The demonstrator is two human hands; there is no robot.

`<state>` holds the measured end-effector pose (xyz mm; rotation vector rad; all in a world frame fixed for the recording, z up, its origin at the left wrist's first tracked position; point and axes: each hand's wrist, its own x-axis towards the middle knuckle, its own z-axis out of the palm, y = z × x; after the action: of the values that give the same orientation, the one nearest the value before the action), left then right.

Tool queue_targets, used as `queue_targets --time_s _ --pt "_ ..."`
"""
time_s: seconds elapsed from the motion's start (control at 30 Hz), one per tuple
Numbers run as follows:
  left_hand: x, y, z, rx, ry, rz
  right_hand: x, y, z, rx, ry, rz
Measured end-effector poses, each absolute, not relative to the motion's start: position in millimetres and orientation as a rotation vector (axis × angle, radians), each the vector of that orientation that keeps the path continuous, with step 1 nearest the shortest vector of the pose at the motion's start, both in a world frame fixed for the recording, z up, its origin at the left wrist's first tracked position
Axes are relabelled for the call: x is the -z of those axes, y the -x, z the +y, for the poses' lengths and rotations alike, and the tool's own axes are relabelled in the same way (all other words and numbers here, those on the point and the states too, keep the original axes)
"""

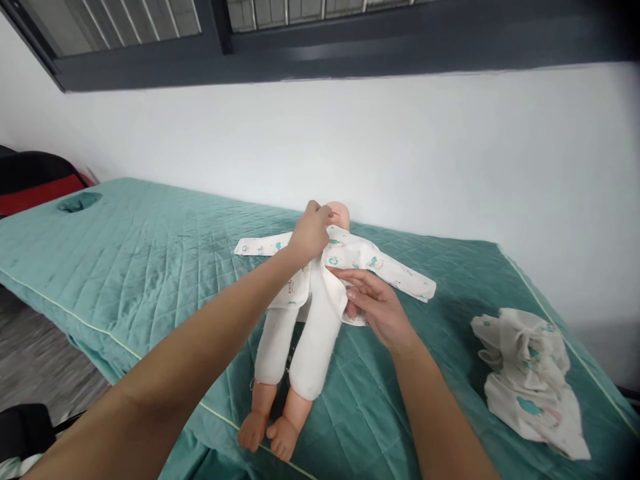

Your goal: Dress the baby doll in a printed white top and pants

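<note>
A baby doll lies on its back on a green quilted bed cover, its feet toward me. It wears a white printed baby shirt with both sleeves spread out and the front parted over its white cloth body. My left hand is at the doll's neck and collar, its fingers curled together; it partly hides the doll's head, and what is between the fingertips is hidden. My right hand pinches the edge of the shirt's front flap on the right side, near the doll's waist.
A crumpled white printed baby garment lies at the right on the bed cover. The bed has a face hole at its far left end. A white wall and a dark window frame stand behind.
</note>
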<state>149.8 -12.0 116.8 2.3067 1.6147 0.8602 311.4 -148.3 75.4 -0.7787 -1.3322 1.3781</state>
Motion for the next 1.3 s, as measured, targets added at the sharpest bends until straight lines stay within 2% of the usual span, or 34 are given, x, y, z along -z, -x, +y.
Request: queue_targets --time_s 0.13,0.23,0.5,0.67,0.83,1.07,1.2,1.3 --pt "-110 -125 -18 -1.132 -2.281 1.457 -74 -313 -146 -1.249 0.792 -1.274" --pt "-97 -94 -33 -1.239 -2.218 1.476 -75 -313 -146 -1.3 0.796 -1.305" --pt "-23 -32 -122 -1.021 -2.078 1.517 -75 -312 -153 -1.464 0.704 -1.421" --pt "-9 -26 -157 -0.992 -2.061 1.532 -62 -315 -154 -1.241 0.807 -1.123" --pt "-3 -19 -170 -0.947 -2.15 1.546 -35 -329 -176 -0.972 1.161 -1.003" --pt "-5 -20 -172 -0.797 -2.222 1.671 -15 -318 -215 -0.588 1.506 -1.389" --pt "-9 -26 -170 -0.697 -2.298 1.752 -18 -302 -207 -0.376 1.649 -1.549" --pt "-11 -34 -166 -0.686 -2.344 1.748 -20 -296 -198 -0.334 1.728 -1.548"
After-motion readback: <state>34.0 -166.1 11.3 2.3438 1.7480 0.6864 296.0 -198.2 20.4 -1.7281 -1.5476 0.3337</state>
